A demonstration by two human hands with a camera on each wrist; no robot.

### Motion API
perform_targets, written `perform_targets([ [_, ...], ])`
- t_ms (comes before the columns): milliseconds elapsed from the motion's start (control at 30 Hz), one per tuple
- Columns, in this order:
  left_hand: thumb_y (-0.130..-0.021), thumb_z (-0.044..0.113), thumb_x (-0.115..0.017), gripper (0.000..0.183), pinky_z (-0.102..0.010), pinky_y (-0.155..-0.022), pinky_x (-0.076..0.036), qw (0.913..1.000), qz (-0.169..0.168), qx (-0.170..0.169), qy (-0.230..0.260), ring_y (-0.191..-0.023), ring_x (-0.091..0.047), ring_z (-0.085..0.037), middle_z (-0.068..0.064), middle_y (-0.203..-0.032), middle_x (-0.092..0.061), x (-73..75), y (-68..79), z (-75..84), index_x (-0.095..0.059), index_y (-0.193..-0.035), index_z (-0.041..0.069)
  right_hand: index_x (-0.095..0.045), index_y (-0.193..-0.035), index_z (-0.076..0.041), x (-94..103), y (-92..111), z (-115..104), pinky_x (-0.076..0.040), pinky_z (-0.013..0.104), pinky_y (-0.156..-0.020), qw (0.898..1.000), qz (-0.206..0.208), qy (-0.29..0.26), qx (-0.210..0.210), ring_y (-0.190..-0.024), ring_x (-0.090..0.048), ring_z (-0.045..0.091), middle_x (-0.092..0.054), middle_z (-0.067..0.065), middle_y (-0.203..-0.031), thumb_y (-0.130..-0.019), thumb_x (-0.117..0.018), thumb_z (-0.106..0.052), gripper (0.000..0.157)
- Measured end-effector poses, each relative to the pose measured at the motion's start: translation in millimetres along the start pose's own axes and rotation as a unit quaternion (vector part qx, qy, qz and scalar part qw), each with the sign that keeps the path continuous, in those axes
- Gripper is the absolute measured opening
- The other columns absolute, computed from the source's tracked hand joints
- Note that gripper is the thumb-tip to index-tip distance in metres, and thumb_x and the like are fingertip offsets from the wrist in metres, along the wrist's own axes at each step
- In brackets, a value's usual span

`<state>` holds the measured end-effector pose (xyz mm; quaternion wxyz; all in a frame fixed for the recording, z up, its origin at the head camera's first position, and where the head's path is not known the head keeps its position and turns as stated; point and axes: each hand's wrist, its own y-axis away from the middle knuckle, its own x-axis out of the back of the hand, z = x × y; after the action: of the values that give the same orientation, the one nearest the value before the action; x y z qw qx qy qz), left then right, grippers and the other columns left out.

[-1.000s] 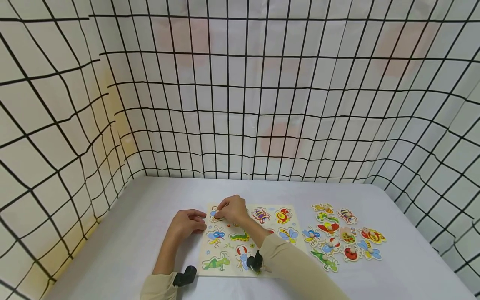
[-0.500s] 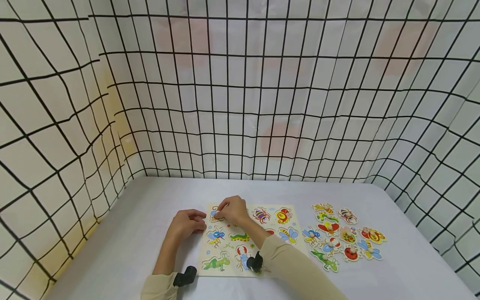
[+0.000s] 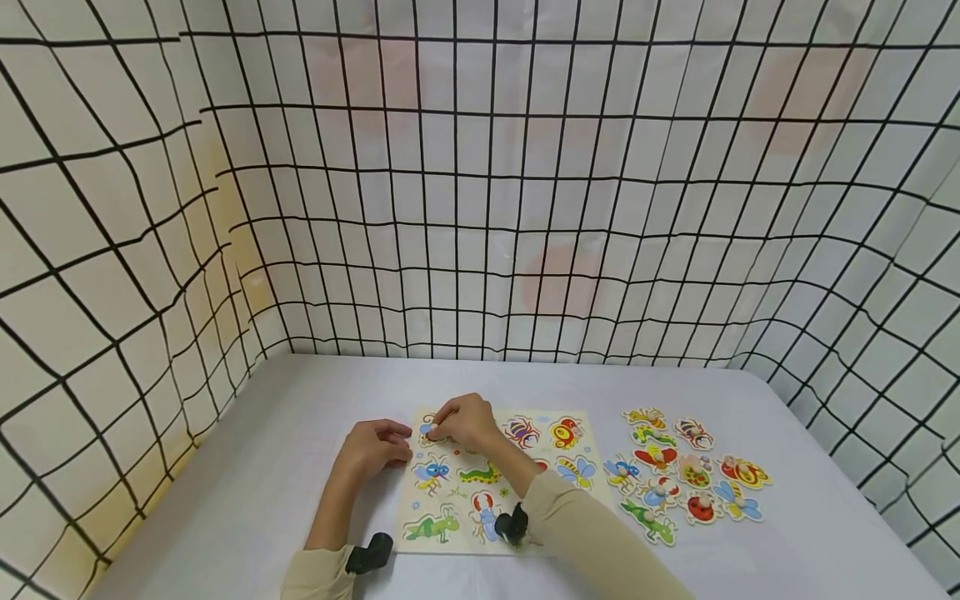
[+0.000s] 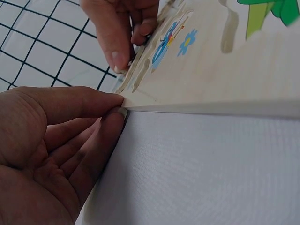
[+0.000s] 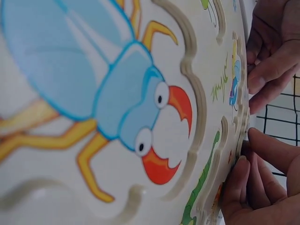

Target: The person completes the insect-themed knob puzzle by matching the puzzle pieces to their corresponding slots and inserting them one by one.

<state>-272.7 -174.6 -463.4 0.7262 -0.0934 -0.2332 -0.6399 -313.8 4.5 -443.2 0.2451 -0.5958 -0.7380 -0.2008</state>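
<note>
In the head view, a square insect puzzle board lies flat before me. My right hand reaches over its far-left corner. Thumb and fingertips pinch a small blue-and-tan puzzle piece at the top-left recess; the fingers hide most of it. In the right wrist view, the right hand's thumb and index meet low over the board. My left hand is at the board's left edge. In the left wrist view, the left hand's thumb and index pinch that edge.
Right of the board, several loose knobbed pieces lie in a cluster, among them a ladybug, a grasshopper, a spider and a dragonfly. A white wall with black netting encloses the white table.
Hardly anything differs. My right hand's fingertips have shifted very slightly at the same recess, while the left hand stays at the board's edge.
</note>
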Motion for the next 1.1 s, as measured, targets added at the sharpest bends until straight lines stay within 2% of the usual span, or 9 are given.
perform_targets([
  [167, -0.079, 0.004, -0.081, 0.031, -0.026, -0.065, -0.057, 1.0000, 0.004, 0.004, 0.000, -0.068, -0.064, -0.017, -0.006, -0.083, -0.070, -1.2, -1.2, -0.4, -0.075, -0.110, 0.004, -0.078, -0.086, -0.006, 0.2, -1.4, 3.2, -0.041, 0.024, -0.063, 1.000, -0.005, -0.004, -0.001, -0.073, -0.055, 0.014, -0.071, 0.001, -0.081, -0.076, -0.086, -0.014, 0.015],
  [433, -0.079, 0.004, -0.080, 0.031, -0.025, -0.065, -0.057, 1.0000, 0.001, 0.001, -0.003, -0.068, -0.064, -0.017, -0.007, -0.082, -0.070, -0.3, -0.5, -0.8, -0.075, -0.110, 0.004, -0.079, -0.082, -0.010, -4.3, -6.7, 11.6, -0.042, 0.024, -0.059, 1.000, 0.007, -0.011, 0.005, -0.067, -0.055, 0.013, -0.071, -0.001, -0.077, -0.075, -0.087, -0.016, 0.012],
  [667, -0.079, 0.003, -0.080, 0.031, -0.026, -0.065, -0.057, 1.0000, -0.001, -0.008, -0.002, -0.068, -0.064, -0.017, -0.006, -0.083, -0.069, 0.8, 1.2, 0.5, -0.074, -0.110, 0.003, -0.079, -0.083, -0.008, -3.3, -5.1, 10.1, -0.041, 0.024, -0.060, 1.000, 0.016, -0.010, 0.003, -0.070, -0.055, 0.013, -0.071, 0.000, -0.078, -0.075, -0.087, -0.016, 0.014],
  [1100, -0.079, 0.002, -0.080, 0.031, -0.026, -0.065, -0.057, 0.9999, -0.003, -0.013, -0.003, -0.067, -0.063, -0.016, -0.007, -0.082, -0.069, 1.4, 3.5, 0.9, -0.074, -0.110, 0.002, -0.079, -0.083, -0.008, -5.3, -6.6, 12.1, -0.041, 0.021, -0.056, 1.000, 0.010, -0.006, 0.005, -0.065, -0.054, 0.011, -0.069, -0.003, -0.073, -0.076, -0.087, -0.014, 0.013],
])
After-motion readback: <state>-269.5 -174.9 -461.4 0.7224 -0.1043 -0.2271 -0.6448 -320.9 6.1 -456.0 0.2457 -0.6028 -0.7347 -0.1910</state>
